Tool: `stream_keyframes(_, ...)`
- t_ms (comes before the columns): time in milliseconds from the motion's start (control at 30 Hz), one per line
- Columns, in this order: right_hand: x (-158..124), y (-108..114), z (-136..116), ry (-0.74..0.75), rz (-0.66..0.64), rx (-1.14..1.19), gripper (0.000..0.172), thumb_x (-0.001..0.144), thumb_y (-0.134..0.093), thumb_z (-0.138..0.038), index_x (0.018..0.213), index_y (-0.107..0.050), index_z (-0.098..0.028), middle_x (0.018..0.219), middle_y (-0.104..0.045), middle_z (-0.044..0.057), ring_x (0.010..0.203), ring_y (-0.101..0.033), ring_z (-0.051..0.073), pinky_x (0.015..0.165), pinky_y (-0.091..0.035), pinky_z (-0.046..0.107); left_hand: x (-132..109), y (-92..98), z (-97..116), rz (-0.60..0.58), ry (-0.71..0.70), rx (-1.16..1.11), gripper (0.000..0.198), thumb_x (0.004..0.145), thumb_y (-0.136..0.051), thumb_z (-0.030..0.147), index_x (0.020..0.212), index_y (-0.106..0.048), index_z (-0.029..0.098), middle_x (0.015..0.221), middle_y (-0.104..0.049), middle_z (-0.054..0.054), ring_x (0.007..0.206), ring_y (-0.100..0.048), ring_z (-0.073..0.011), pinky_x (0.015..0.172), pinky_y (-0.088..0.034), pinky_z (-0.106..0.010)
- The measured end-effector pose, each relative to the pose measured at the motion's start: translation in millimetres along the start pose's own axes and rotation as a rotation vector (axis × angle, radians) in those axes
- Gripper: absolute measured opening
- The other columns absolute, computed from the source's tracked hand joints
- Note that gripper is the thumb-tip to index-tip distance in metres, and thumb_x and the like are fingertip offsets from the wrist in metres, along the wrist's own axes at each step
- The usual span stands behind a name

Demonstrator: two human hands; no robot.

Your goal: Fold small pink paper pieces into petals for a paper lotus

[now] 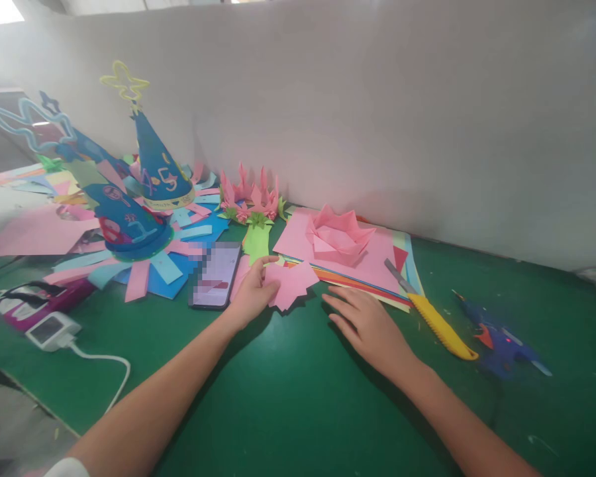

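My left hand (253, 293) is closed on a piece of pink paper (295, 283) with a jagged lower edge, its thumb and forefinger at the paper's left side. My right hand (365, 324) hovers or rests just right of that paper, open, fingers stretched and apart, holding nothing. Whether its fingertips touch the table cannot be made out. Behind the hands, a folded pink paper flower (338, 235) sits on a stack of coloured sheets (291, 232). A phone (217, 275) lies left of my left hand, beside more pink paper.
A yellow utility knife (442, 326) has its blade end on the stack. Right of it lies a blue glue gun (509, 344). Blue cone hats (159, 165) and a pink paper crown (251, 195) stand behind. A power strip (44, 308) and white plug (53, 331) lie left.
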State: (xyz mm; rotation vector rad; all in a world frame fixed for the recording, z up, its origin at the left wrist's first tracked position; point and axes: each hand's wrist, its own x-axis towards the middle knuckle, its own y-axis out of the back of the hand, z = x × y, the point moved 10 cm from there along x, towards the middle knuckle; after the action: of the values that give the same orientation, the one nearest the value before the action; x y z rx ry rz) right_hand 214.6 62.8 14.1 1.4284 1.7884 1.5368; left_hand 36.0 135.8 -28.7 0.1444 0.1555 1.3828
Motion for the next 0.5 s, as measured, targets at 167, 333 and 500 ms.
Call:
stream_keyframes(167,6.3,-29.5,-0.5,-0.331,-0.036,0.724,0.038,0.085,-0.053,-0.041,0.115,-0.055,-0.019,0.100,-0.068,0.007,0.083,-0.065,0.019,0.071,-0.054,0.032,-14.5,-27.0,15.3,-0.133,0.020,-0.255,0.051,0.074,-0.058,0.020,0.122,-0.039,0.017,0.080,-0.048,0.002,0.066,-0.047,-0.0081,0.060,-0.040,-0.019)
stream_keyframes(333,2.4,-47.1,9.8,-0.564,0.025,0.949,0.036,0.079,-0.058,-0.048,0.091,-0.065,-0.014,0.074,-0.070,0.005,0.070,-0.064,0.021,0.065,-0.052,0.033,-31.4,-55.1,18.8,-0.334,0.065,-0.234,0.046,0.075,-0.051,0.014,0.119,-0.040,0.018,0.077,-0.044,0.004,0.053,-0.037,-0.0044,0.051,-0.034,-0.017)
stream_keyframes(500,-0.2,-47.0,18.2,-0.603,0.102,1.076,0.044,0.072,-0.066,-0.046,0.104,-0.064,-0.016,0.090,-0.071,0.008,0.079,-0.065,0.021,0.072,-0.052,0.034,-39.7,-52.9,35.7,-0.382,-0.127,0.139,0.046,0.078,-0.045,0.009,0.122,-0.040,0.021,0.093,-0.049,-0.003,0.074,-0.050,-0.0109,0.065,-0.045,-0.023)
